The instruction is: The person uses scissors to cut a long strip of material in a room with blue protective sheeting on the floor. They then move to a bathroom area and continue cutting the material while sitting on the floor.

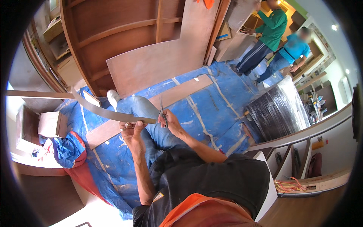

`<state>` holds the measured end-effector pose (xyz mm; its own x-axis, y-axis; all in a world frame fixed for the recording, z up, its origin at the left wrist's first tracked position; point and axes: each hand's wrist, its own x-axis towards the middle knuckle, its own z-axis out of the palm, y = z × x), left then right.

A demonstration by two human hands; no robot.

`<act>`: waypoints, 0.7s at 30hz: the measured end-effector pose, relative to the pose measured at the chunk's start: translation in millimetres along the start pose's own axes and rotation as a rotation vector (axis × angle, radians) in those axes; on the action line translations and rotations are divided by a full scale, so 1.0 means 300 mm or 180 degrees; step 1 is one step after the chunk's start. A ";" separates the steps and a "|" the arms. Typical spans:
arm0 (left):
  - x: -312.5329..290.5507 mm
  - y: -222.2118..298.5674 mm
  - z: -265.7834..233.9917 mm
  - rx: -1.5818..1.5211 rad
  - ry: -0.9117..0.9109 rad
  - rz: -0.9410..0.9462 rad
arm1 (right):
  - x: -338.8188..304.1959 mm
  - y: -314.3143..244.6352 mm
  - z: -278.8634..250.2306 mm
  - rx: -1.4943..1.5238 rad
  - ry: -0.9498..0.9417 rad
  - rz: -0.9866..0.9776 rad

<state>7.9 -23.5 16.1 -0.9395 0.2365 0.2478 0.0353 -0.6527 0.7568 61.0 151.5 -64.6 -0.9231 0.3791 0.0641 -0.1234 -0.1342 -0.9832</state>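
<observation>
On my feed, the left hand (133,137) pinched a curved strip (106,113) between thumb and fingers; I saw its right end beside scissors (162,114), held in the curled right hand (172,124). Beyond, blue sheeting (223,128) covered the floor.

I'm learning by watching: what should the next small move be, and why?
Probably ease the scissors over the right end of the strip: the right hand holds them beside that end, while the left hand grips the strip close by.

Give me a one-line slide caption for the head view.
Left hand holds a curved strip while the right hand grips scissors above blue sheeting.
</observation>
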 end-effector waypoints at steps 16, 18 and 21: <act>0.014 -0.047 -0.002 0.0114 0.0279 -0.0196 | -0.011 0.170 -0.015 -0.0032 -0.0603 0.0530; 0.027 -0.054 -0.010 0.0142 0.0280 -0.0213 | 0.002 0.162 -0.016 -0.0021 -0.0602 0.0657; 0.035 -0.060 -0.028 0.0119 -0.0034 -0.0177 | 0.027 0.135 -0.026 -0.0044 -0.0735 0.0521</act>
<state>-5.3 -15.4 0.1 -0.9366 0.2795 0.2112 -0.0039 -0.6110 0.7916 51.4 156.1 -105.2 -0.9891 0.1346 -0.0602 0.0377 -0.1635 -0.9858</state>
